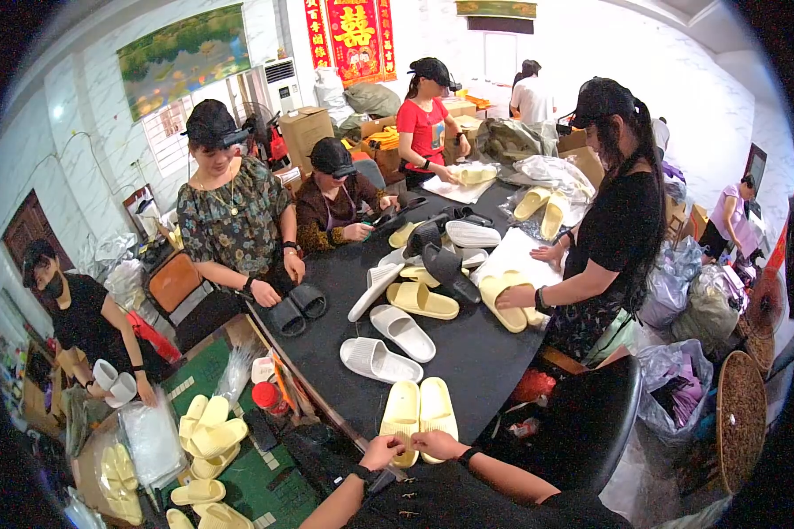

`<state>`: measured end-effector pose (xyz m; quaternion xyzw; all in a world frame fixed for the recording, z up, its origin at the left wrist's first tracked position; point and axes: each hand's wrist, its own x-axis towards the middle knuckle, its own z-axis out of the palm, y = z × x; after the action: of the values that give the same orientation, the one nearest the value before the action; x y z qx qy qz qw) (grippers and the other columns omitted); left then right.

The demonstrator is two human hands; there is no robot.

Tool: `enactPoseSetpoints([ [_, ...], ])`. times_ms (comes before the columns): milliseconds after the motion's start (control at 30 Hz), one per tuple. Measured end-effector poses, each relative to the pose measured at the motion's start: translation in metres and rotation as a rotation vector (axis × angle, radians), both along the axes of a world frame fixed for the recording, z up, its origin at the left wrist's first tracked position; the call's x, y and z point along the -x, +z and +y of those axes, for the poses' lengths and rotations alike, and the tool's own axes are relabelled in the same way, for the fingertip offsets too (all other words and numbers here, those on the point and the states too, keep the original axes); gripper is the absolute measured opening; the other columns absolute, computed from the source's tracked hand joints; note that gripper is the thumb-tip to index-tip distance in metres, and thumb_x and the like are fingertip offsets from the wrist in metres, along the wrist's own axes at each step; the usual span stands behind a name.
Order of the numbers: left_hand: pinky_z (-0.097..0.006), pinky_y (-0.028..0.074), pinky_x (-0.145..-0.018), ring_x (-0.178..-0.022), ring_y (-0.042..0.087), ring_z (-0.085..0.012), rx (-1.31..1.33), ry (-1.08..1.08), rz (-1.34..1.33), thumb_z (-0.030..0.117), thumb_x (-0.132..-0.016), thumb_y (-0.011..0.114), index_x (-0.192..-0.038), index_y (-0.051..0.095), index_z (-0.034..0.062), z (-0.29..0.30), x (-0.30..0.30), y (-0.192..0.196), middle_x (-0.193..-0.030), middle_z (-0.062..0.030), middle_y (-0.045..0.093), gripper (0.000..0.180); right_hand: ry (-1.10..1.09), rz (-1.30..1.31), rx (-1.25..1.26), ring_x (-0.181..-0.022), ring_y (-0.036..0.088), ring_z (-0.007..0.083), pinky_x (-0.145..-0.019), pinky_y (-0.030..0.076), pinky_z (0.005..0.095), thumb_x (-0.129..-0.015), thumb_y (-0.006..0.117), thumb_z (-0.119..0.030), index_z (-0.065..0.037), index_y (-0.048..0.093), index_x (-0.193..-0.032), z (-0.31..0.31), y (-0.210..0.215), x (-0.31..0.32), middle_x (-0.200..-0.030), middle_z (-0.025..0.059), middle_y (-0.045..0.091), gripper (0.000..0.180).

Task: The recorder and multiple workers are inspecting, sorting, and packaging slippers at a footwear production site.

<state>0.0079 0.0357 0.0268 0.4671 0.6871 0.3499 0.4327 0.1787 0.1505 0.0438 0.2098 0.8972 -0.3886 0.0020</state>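
Note:
At the near edge of the dark table (494, 388), two pale yellow slippers lie side by side with their heels pointing away from me. My left hand (384, 451) has its fingers closed at the strap end of the left yellow slipper (400, 407). Closed likewise, my right hand (441, 444) is at the strap end of the right yellow slipper (437, 407). The fingertips of both hands nearly meet between the two straps. Just beyond lie a white slipper (379, 360) and another white slipper (402, 332).
A loose pile of yellow, white and black slippers (423, 300) covers the table's middle. Several people work around it. At left, a green surface (273, 485) holds yellow slippers (212, 436) and a red-lidded jar (270, 398). A black chair (591, 432) stands close on my right.

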Motion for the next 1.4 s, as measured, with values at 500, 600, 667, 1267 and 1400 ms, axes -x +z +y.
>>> enactPoseSetpoints([
  [500, -0.029, 0.050, -0.064, -0.069, 0.065, -0.0154, -0.008, -0.004, -0.004, 0.017, -0.080, 0.066, -0.089, 0.066, -0.0008, 0.000, 0.001, -0.012, -0.076, -0.0097, 0.068, 0.020, -0.036, -0.001, 0.026, -0.075, 0.061, 0.0364, -0.066, 0.047, 0.0460, -0.089, 0.052, -0.030, -0.009, 0.059, -0.097, -0.006, 0.012, -0.001, -0.082, 0.0171, 0.063, 0.024],
  [600, -0.028, 0.049, -0.065, -0.070, 0.065, -0.0148, -0.004, -0.026, 0.006, 0.017, -0.080, 0.066, -0.090, 0.066, -0.0007, 0.003, 0.000, -0.014, -0.077, -0.0095, 0.068, 0.020, -0.047, 0.018, 0.024, -0.074, 0.061, 0.0361, -0.066, 0.046, 0.0458, -0.089, 0.051, -0.032, -0.010, 0.060, -0.099, -0.004, -0.001, -0.001, -0.081, 0.0168, 0.063, 0.025],
  [667, -0.028, 0.049, -0.066, -0.071, 0.064, -0.0141, 0.022, 0.020, -0.004, 0.014, -0.080, 0.066, -0.091, 0.066, -0.0009, -0.001, 0.000, -0.002, -0.077, -0.0090, 0.068, 0.019, -0.019, 0.040, 0.014, -0.073, 0.061, 0.0355, -0.065, 0.046, 0.0451, -0.090, 0.050, -0.033, -0.011, 0.060, -0.100, -0.004, -0.003, -0.002, -0.080, 0.0170, 0.063, 0.026],
  [1267, -0.025, 0.049, -0.071, -0.077, 0.062, -0.0111, -0.077, 0.005, -0.173, 0.010, -0.087, 0.058, -0.090, 0.061, -0.0017, 0.008, 0.013, 0.086, -0.084, -0.0062, 0.067, 0.012, -0.381, 0.451, -0.249, -0.091, 0.058, 0.0316, -0.078, 0.047, 0.0396, -0.081, 0.060, -0.019, -0.009, 0.062, -0.101, 0.012, 0.017, -0.025, -0.102, 0.0123, 0.060, 0.022],
  [1400, -0.024, 0.044, -0.071, -0.076, 0.054, -0.0084, -0.271, 0.005, -0.144, 0.011, -0.088, 0.055, -0.089, 0.060, 0.0004, 0.032, 0.032, 0.146, -0.081, -0.0014, 0.062, 0.012, -0.617, 0.432, -0.075, -0.091, 0.058, 0.0304, -0.081, 0.047, 0.0369, -0.076, 0.063, -0.009, -0.005, 0.062, -0.100, 0.038, 0.057, -0.046, -0.100, 0.0141, 0.061, 0.024],
])
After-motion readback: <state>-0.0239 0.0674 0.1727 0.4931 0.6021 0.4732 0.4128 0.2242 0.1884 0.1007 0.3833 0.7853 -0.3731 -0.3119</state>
